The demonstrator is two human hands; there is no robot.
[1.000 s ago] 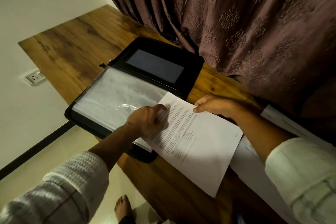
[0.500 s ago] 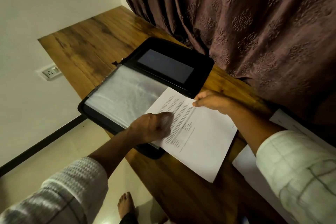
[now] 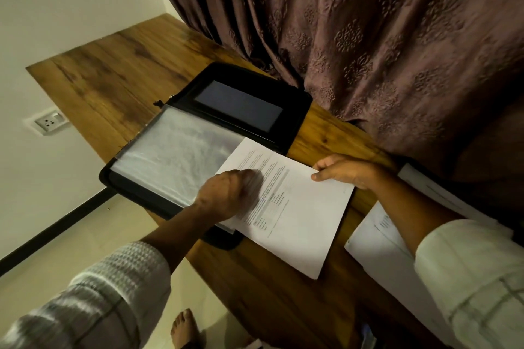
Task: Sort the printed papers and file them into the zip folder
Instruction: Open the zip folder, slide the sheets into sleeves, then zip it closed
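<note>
A heavy mauve curtain (image 3: pixel 368 51) with an embossed floral pattern fills the view from twelve to three o'clock, and its folds hang down to the far edge of the table. A plain pale wall (image 3: pixel 71 8) takes the nine to eleven o'clock side. The wooden table (image 3: pixel 127 73) is dark-grained and runs as a long band from ten o'clock down to five o'clock. Pale floor (image 3: pixel 85 235) shows at seven to eight o'clock, with a dark skirting strip (image 3: pixel 56 229) where it meets the wall.

The black zip folder (image 3: pixel 249 76) lies open on the table just left of centre, its clear plastic sleeve (image 3: pixel 175 156) uppermost. The printed sheet (image 3: pixel 300 221) lies slanted at the centre. Its upper left part overlaps the sleeve and its lower corner points to five o'clock. More loose papers (image 3: pixel 380 258) rest on the table at four o'clock, partly under the right forearm.

The right hand (image 3: pixel 346 171), at three o'clock of the sheet, pinches the sheet's upper right corner, thumb on top. The left hand (image 3: pixel 226 198) sits on the sheet's left edge where it meets the sleeve. Its fingers are bunched but blurred, so I cannot tell whether they grip anything.

A wall socket (image 3: pixel 48 122) sits at nine o'clock, and a bare foot (image 3: pixel 184 329) at six o'clock.
</note>
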